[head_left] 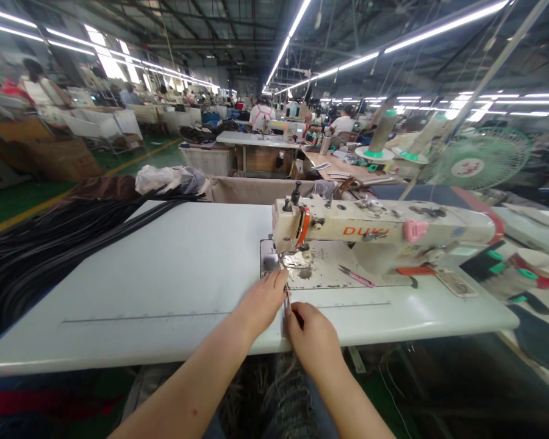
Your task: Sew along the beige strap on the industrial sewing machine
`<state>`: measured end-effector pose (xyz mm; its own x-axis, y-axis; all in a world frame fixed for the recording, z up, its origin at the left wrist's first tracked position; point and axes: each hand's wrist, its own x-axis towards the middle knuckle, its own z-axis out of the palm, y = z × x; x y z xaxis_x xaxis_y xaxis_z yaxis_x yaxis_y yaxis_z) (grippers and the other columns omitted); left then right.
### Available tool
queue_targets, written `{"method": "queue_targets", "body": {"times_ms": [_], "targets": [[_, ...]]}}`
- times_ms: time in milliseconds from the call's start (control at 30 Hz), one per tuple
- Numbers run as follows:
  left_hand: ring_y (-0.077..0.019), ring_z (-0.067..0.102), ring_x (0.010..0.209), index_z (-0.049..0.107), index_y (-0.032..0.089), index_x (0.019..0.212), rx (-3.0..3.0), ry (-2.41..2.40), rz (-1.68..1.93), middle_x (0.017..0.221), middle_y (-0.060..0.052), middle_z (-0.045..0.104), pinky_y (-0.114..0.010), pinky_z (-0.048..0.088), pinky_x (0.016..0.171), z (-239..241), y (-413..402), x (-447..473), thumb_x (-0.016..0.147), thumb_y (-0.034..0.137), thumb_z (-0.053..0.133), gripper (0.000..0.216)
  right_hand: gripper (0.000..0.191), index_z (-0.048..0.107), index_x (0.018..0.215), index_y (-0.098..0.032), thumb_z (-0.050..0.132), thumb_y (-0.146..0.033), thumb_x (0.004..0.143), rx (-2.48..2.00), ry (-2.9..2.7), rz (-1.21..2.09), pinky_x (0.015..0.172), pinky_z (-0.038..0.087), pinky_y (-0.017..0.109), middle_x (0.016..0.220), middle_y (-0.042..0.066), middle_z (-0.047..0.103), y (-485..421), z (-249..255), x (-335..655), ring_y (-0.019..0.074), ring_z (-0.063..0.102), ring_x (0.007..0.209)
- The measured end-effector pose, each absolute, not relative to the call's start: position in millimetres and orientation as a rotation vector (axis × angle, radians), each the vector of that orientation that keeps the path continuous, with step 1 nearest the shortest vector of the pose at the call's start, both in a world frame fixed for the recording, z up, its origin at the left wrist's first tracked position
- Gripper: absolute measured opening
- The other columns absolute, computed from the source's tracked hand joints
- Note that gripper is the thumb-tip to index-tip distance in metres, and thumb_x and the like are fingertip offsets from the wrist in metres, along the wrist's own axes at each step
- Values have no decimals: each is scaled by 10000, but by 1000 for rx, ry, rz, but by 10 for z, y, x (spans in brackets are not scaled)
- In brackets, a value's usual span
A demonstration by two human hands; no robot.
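Observation:
A white sewing machine (375, 227) with orange lettering stands on a pale table (174, 268). Just in front of its presser foot, my left hand (266, 300) has its fingers together on a narrow strip (288, 299), their tips close to the needle area. Nearer to me, my right hand (313, 335) pinches the same strip between thumb and curled fingers. The strip runs from the right hand toward the needle, partly hidden by my fingers. Pink-handled thread snips (357, 276) lie on the machine bed, to the right of both hands.
Long black strips (73, 250) are heaped along the table's left side. A green fan (480, 160) and thread cones (382, 137) stand behind the machine at right. An orange-handled tool (415, 271) lies by the machine's base. Several people work at other tables farther off.

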<state>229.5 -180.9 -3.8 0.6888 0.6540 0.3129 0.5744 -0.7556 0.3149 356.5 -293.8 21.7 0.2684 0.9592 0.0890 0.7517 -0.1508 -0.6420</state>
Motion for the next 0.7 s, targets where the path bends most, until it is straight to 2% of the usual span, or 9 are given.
{"method": "queue_targets", "body": {"times_ms": [100, 200, 433, 600, 700], "targets": [[-284, 659, 1273, 534, 157, 1320, 2779, 942, 586, 1401, -176, 636, -471, 564, 1096, -31, -1805, 2280, 1011, 131, 520, 311, 296, 683, 786, -209, 562, -428, 944, -1732, -1203, 990, 589, 383, 290, 686, 18, 672, -2950, 240, 3669, 159, 513, 608], [-282, 656, 1255, 612, 145, 1227, 2841, 905, 545, 1366, -163, 652, -466, 558, 1109, -1, -1813, 2266, 1022, 110, 481, 246, 380, 684, 754, -180, 660, -541, 871, -1555, -1000, 1250, 534, 319, 266, 672, 19, 685, -2996, 220, 3716, 109, 402, 536], [-287, 604, 1341, 611, 95, 1314, 2871, 914, 447, 1423, -164, 631, -423, 502, 1188, 22, -1812, 2275, 969, 38, 544, 356, 632, 718, 854, -157, 733, -782, 759, -1494, -914, 1406, 482, 299, 248, 738, 48, 747, -3193, 167, 3653, 73, 405, 456], [-268, 572, 1390, 595, 117, 1344, 2869, 912, 489, 1425, -133, 637, -415, 477, 1215, -18, -1794, 2282, 1001, 48, 485, 367, 630, 734, 815, -172, 714, -801, 794, -1445, -951, 1455, 486, 302, 249, 752, 41, 732, -3292, 259, 3658, 84, 437, 476], [-267, 613, 1326, 587, 118, 1372, 2909, 905, 524, 1400, -142, 644, -405, 509, 1179, -22, -1803, 2279, 1013, 76, 487, 375, 579, 762, 790, -183, 702, -756, 851, -1445, -981, 1441, 524, 310, 249, 641, -1, 627, -3368, 332, 3678, 94, 405, 514]]}}
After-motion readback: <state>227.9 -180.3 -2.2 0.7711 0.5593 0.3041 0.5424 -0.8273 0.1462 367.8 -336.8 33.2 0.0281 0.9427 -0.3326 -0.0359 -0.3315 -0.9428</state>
